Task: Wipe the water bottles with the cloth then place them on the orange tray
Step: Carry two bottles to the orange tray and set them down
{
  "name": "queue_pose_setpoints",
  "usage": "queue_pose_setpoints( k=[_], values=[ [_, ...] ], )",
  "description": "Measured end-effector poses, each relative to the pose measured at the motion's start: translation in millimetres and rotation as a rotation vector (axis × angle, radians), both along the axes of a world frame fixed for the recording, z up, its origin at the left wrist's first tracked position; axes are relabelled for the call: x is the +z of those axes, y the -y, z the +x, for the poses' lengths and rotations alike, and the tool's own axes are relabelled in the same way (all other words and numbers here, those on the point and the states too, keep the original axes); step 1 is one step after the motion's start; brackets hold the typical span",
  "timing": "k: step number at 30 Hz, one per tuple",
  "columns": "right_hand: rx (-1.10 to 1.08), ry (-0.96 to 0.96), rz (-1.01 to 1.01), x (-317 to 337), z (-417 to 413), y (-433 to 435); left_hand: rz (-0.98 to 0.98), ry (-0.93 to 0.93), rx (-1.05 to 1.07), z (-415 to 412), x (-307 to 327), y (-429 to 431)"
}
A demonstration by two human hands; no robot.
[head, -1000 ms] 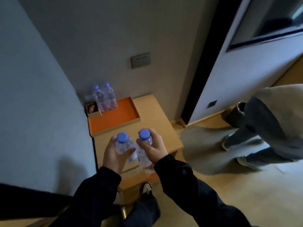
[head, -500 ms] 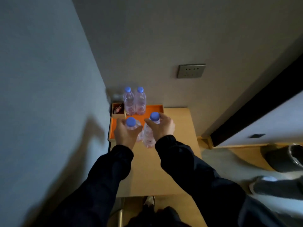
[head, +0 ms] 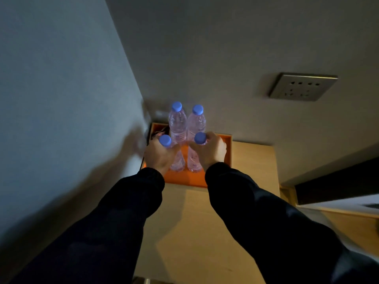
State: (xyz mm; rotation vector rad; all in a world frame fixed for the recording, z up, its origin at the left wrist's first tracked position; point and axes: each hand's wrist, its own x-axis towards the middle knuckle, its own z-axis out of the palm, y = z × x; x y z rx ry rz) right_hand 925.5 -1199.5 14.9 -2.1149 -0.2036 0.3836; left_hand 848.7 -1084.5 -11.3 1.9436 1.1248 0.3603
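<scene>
Well, just off the left rim of the orange tray (head: 184, 178) rose a grey-blue wall (head: 61, 99). At the tray's far left corner sat a small box (head: 158, 131), its contents too dark to make out. Your left hand (head: 159, 155) was over the tray's left half, with fingers and thumb curled round the shoulder of the left front bottle (head: 178, 160), just beneath its blue cap; that bottle was upright. Behind it, along the tray's far edge, the back-left bottle (head: 177, 124) and the back-right bottle (head: 197, 124) stood upright, side by side, both capped in blue. The right front bottle (head: 193, 162) stood upright just beside the left front one, over the tray's middle. Your right hand (head: 212, 150) gripped it below the cap, fingers wrapped round the neck. Whether either front bottle's base had met the tray floor could not be told from this angle. The tray lay on a wooden table (head: 205, 222), whose bare top ran on to the tray's right and toward you. On the wall above and right of the tray was a metal socket plate (head: 301, 87).
</scene>
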Motion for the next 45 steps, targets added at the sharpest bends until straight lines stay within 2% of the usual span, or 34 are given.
queue_pose_setpoints(
  k=[4,7,11,13,18,22,27,34,45],
  values=[
    [0.088,0.026,-0.02,-11,8,-11,0.016,0.023,-0.021,10,-6,-2],
    [0.209,0.046,-0.088,-15,12,-12,-0.06,0.085,-0.126,14,-4,0],
    [0.229,-0.111,-0.181,-16,20,-1,-0.201,0.112,-0.216,11,-7,-7],
    [0.256,-0.197,-0.244,-17,22,5,-0.211,0.095,-0.221,8,-8,-9],
    [0.297,-0.156,-0.254,-19,22,1,-0.18,0.086,-0.221,8,-3,-11],
    [0.286,-0.121,-0.247,-20,28,-9,-0.187,0.074,-0.18,18,1,-18],
    [0.212,-0.126,-0.214,-24,33,-16,-0.1,0.016,-0.164,30,-1,-25],
    [0.186,-0.183,-0.167,-35,32,-6,-0.145,0.051,-0.243,17,-6,-26],
    [0.146,-0.168,-0.191,-37,32,-10,-0.11,0.09,-0.209,17,-6,-23]
  ],
)
